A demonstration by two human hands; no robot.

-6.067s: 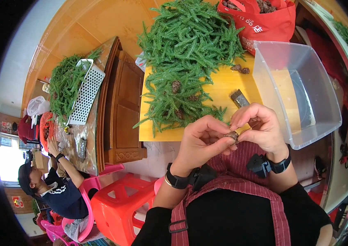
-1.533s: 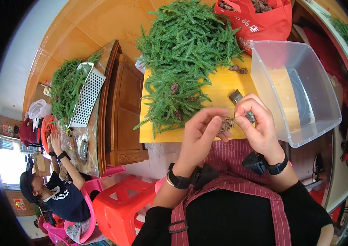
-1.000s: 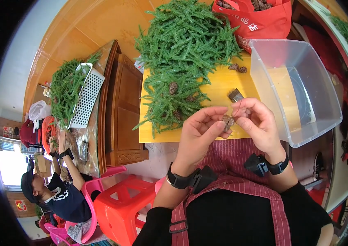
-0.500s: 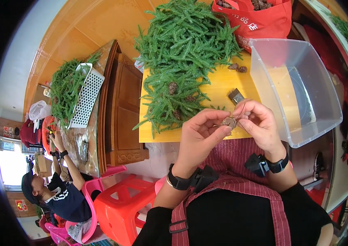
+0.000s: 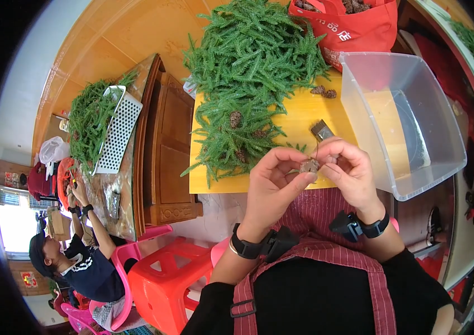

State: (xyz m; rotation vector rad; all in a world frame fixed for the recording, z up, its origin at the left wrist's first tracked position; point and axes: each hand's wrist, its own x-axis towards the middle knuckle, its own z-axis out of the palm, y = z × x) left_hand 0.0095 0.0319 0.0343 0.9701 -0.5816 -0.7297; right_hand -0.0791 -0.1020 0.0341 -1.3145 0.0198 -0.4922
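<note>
My left hand point(image 5: 273, 181) pinches a small brown pine cone point(image 5: 308, 166) above the near edge of the yellow table. Close against it, the fingertips of my right hand point(image 5: 353, 170) are pressed together on a thin dark wire point(image 5: 318, 149) that runs up from the cone. How far the wire wraps round the cone is hidden by my fingers. Just beyond my hands a bundle of short dark wires point(image 5: 321, 130) lies on the yellow tabletop point(image 5: 304, 114). Two loose pine cones point(image 5: 324, 92) rest farther back.
Green artificial fir sprigs point(image 5: 253, 61), with several cones among them, cover the table's left and back. At right stands a clear plastic bin point(image 5: 401, 123); behind it, a red bag point(image 5: 354, 30) of cones. Leftward are a red stool point(image 5: 164, 285) and a seated person point(image 5: 89, 268) at another table.
My right fingers have shifted slightly left and down beside the cone. The wire now stands up more steeply. The cone stays in my left hand.
</note>
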